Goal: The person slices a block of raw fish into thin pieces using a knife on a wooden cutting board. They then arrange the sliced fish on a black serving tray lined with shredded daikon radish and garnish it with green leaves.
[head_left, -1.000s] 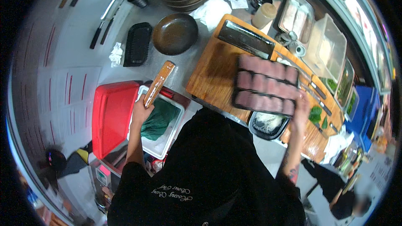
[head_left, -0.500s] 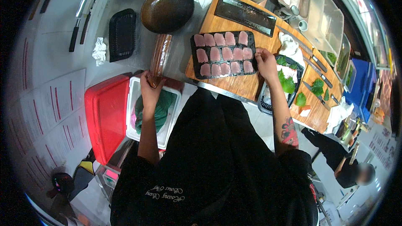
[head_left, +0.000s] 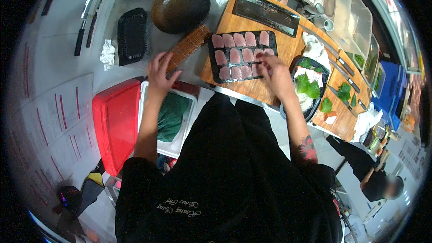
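Observation:
A rolled-up bamboo sushi mat [head_left: 189, 47] lies slanting on the steel counter, left of the wooden board. At its near end rests my left hand [head_left: 158, 77], fingers spread and thumb apart, touching the mat without wrapping round it. Rows of pale pink fish slices [head_left: 239, 40] lie on a black tray [head_left: 222, 48] at the board's left side. My right hand [head_left: 280, 80] reaches over the right part of that tray, fingertips drawn together at the slices there. The hand covers some slices, and what its fingertips hold, if anything, is hidden.
Beside the tray is a black container [head_left: 310, 112] with green leaves and white food. Several knives [head_left: 343, 65] lie on the wooden board [head_left: 225, 22], near a long black dish [head_left: 265, 13]. Left stand a dark pan [head_left: 180, 9], a black tray [head_left: 132, 36] and an open white box [head_left: 173, 150].
The mat roll has swung so its far end points further right, and my left hand has loosened from it. My right hand has moved left from the tray's edge to above the slices.

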The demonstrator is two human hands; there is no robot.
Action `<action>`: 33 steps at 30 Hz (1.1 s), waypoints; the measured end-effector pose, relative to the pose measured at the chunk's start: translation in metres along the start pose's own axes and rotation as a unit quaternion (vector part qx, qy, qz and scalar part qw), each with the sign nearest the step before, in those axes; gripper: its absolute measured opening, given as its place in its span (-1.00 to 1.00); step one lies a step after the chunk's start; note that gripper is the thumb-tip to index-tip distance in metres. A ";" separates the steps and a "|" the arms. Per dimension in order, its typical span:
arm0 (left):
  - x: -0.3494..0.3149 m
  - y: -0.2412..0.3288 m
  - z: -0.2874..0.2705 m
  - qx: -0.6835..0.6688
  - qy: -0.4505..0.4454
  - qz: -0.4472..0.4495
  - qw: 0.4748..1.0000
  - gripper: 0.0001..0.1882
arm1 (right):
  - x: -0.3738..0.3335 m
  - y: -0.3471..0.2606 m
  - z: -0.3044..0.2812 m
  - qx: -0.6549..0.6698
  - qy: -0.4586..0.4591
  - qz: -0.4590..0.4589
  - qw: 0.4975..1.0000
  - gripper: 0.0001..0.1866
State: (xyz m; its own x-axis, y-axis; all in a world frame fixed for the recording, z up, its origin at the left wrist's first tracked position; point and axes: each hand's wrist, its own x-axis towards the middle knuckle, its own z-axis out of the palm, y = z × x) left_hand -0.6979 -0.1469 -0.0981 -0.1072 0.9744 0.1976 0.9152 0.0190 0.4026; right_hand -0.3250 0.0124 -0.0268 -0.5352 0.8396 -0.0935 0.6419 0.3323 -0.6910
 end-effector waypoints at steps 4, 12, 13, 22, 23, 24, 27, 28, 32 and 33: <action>0.036 0.074 0.007 -0.198 -0.093 -0.036 0.975 -0.44 | 0.010 -0.014 0.040 -0.015 0.043 -0.077 0.996 -0.79; 0.078 0.112 0.052 -0.131 -0.104 -0.034 0.985 -0.57 | 0.040 -0.024 0.069 -0.081 0.055 -0.004 0.995 -0.66; 0.081 0.109 0.053 -0.149 -0.122 -0.046 0.980 -0.57 | 0.040 -0.024 0.070 -0.069 0.049 0.001 0.996 -0.64; 0.090 0.104 0.030 -0.296 -0.200 -0.072 0.931 -0.66 | 0.034 -0.024 0.068 0.062 0.003 0.015 0.998 -0.80; 0.090 0.105 0.026 -0.329 -0.200 -0.085 0.919 -0.68 | 0.033 -0.024 0.068 0.066 0.010 0.017 0.998 -0.82; 0.089 0.101 0.029 -0.322 -0.204 -0.072 0.922 -0.70 | 0.032 -0.024 0.068 0.071 0.016 0.019 0.997 -0.84; 0.085 0.089 0.033 -0.301 -0.209 -0.051 0.929 -0.75 | 0.033 -0.022 0.068 0.091 -0.001 0.039 0.995 -0.87; 0.086 0.089 0.031 -0.300 -0.216 -0.053 0.928 -0.76 | 0.034 -0.023 0.067 0.098 -0.012 0.052 0.994 -0.87; 0.092 0.092 0.025 -0.294 -0.230 -0.042 0.927 -0.82 | 0.035 -0.028 0.065 0.068 0.006 0.016 0.998 -0.86; 0.092 0.093 0.024 -0.294 -0.225 -0.035 0.928 -0.82 | 0.036 -0.025 0.069 0.052 0.012 0.007 0.999 -0.85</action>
State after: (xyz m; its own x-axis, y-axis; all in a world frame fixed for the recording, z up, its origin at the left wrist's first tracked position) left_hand -0.6133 -0.0495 -0.0643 0.1355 0.9727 -0.1882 0.5271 0.0901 0.8450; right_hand -0.3980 0.0044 -0.0622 -0.5125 0.8544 -0.0861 0.5874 0.2756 -0.7609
